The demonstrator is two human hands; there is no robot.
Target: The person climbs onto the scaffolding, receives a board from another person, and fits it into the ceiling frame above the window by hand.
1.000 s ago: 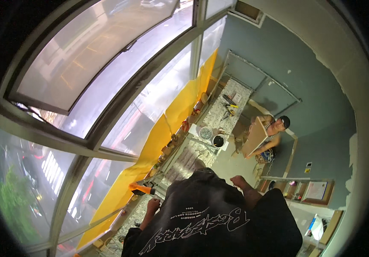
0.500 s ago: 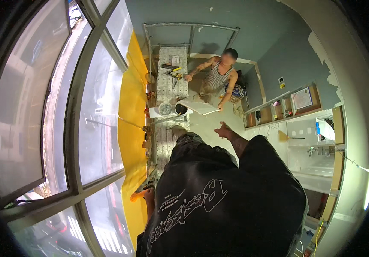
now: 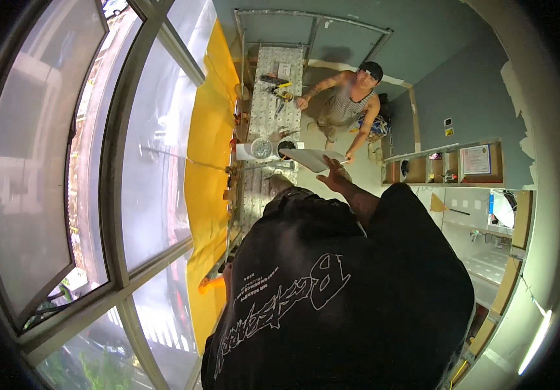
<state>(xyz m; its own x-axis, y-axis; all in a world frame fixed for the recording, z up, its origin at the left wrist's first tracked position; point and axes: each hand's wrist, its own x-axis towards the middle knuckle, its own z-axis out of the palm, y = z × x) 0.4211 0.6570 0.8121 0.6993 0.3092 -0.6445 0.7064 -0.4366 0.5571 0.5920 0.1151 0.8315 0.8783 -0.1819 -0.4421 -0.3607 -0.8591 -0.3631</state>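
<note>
1. Looking down past your black printed shirt (image 3: 332, 305), you see your right hand (image 3: 334, 175) stretched out ahead of you, just beside the near edge of a white sheet (image 3: 312, 158).
2. Your right fingers lie loosely spread and do not clamp anything; whether they touch the sheet cannot be told at this size.
3. The white sheet is held up from below by a co-worker (image 3: 351, 104) (one hand at the sheet's far corner, the other resting on the scaffold deck (image 3: 276, 84)).
4. Your left hand (image 3: 226, 276) is mostly hidden behind your shirt at the lower left; its finger state cannot be told. An orange object (image 3: 209, 285) shows just beside it.
5. Hand tools (image 3: 276, 91) lie scattered on the deck, and two round buckets (image 3: 272, 148) sit at its near end, just beside the sheet.
6. Yellow masking film (image 3: 208, 169) hangs along the window frame (image 3: 124, 195) on your left.
</note>
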